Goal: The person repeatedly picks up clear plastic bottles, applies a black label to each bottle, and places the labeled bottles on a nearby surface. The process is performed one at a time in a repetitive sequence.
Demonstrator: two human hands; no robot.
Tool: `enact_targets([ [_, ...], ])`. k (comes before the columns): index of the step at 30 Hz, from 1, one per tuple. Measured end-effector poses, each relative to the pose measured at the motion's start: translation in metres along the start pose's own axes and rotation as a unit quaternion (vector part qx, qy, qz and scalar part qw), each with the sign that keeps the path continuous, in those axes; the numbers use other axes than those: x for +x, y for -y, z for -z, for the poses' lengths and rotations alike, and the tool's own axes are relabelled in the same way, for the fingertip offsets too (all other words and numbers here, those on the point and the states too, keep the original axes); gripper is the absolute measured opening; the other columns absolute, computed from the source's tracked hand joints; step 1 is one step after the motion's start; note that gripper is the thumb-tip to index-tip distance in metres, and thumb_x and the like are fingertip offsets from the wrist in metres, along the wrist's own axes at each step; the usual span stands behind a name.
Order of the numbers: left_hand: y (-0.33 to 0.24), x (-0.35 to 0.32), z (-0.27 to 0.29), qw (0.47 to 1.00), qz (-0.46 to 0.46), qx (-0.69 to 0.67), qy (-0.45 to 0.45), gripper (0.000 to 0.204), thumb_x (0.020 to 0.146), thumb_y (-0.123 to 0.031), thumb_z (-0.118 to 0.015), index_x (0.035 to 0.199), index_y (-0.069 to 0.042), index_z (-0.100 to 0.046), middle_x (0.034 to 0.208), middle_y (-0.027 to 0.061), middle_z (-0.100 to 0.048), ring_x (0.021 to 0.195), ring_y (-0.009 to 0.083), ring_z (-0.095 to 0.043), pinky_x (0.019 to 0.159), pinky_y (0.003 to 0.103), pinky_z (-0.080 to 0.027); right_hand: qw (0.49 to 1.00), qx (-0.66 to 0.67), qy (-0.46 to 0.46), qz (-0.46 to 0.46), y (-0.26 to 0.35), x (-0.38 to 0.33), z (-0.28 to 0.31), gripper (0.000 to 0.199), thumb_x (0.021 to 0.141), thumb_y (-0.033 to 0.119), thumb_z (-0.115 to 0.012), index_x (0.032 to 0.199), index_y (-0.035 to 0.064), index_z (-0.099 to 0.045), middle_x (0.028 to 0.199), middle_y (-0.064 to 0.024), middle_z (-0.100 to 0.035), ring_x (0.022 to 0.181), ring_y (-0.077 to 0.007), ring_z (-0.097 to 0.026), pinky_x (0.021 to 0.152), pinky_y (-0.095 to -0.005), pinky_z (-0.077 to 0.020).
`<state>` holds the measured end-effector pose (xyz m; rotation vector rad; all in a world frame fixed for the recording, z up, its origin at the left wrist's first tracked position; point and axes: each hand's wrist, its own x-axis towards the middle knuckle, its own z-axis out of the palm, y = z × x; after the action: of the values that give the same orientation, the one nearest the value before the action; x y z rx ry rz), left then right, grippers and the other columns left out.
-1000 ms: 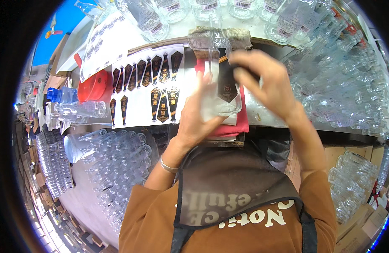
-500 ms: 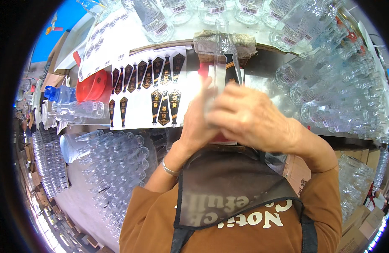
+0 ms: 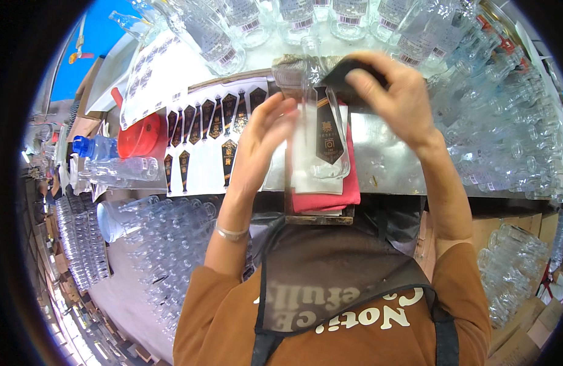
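Note:
A clear glass bottle lies on its back on a padded stand, its neck pointing away from me. A black tie-shaped label with gold print is on its upper side. My left hand is left of the bottle, fingers stretched out and holding nothing. Right of the bottle neck, my right hand grips a flat black piece, perhaps a scraper. White paper and a red cloth lie beneath the bottle. A grey cloth pad props up its neck end.
A sheet of black tie-shaped labels lies left of the bottle. Beyond it is another white label sheet. A red funnel and a clear bottle lie farther left. Many bottles stand along the back and right side.
My hands have moved apart from over the bottle, the left one leftward and the right one up and right. The label, bottle body and red cloth are now exposed.

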<state>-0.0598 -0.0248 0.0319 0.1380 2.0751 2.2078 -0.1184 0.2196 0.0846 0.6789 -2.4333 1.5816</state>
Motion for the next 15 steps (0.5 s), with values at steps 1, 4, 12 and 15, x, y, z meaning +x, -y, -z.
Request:
enact_targets([
  [1, -0.013, 0.014, -0.011, 0.998, 0.048, 0.034, -0.019, 0.064, 0.1, -0.04, -0.057, 0.138, 0.01, -0.047, 0.129, 0.0228, -0.061, 0.115, 0.0266, -0.064, 0.101, 0.036, -0.048, 0.997, -0.012, -0.072, 0.003, -0.007, 0.002, 0.002, 0.025, 0.096, 0.013, -0.066, 0.117, 0.0008, -0.068, 0.099, -0.0053, -0.072, 0.088, -0.01, -0.064, 0.079, -0.0248, -0.0531],
  [4, -0.014, 0.049, -0.024, 0.983, 0.11, 0.138, -0.054, 0.059, 0.098, -0.051, -0.057, 0.111, 0.006, -0.064, 0.097, 0.013, -0.07, 0.08, 0.0138, -0.062, 0.073, 0.026, -0.047, 0.988, 0.084, -0.124, -0.037, -0.006, -0.015, 0.005, 0.028, 0.093, 0.018, -0.069, 0.116, 0.0004, -0.069, 0.099, -0.0085, -0.073, 0.09, -0.0126, -0.067, 0.081, -0.0273, -0.0536],
  [12, 0.017, 0.072, -0.026, 0.973, 0.089, 0.206, -0.051, 0.062, 0.095, -0.06, -0.058, 0.094, 0.002, -0.068, 0.078, 0.0064, -0.07, 0.069, 0.0085, -0.059, 0.061, 0.023, -0.042, 0.971, 0.172, -0.117, -0.117, -0.028, -0.054, 0.0, 0.029, 0.094, 0.015, -0.068, 0.118, -0.0022, -0.066, 0.101, -0.0061, -0.072, 0.091, -0.0101, -0.065, 0.08, -0.0251, -0.0526],
  [15, 0.012, 0.063, -0.03, 0.987, 0.112, 0.101, -0.046, 0.064, 0.097, -0.06, -0.056, 0.1, 0.003, -0.068, 0.082, 0.0072, -0.07, 0.073, 0.0106, -0.063, 0.067, 0.022, -0.047, 0.964, 0.204, -0.117, -0.126, -0.026, -0.047, -0.005, 0.029, 0.094, 0.014, -0.067, 0.118, -0.0031, -0.066, 0.101, -0.007, -0.072, 0.091, -0.0108, -0.065, 0.08, -0.0253, -0.0528],
])
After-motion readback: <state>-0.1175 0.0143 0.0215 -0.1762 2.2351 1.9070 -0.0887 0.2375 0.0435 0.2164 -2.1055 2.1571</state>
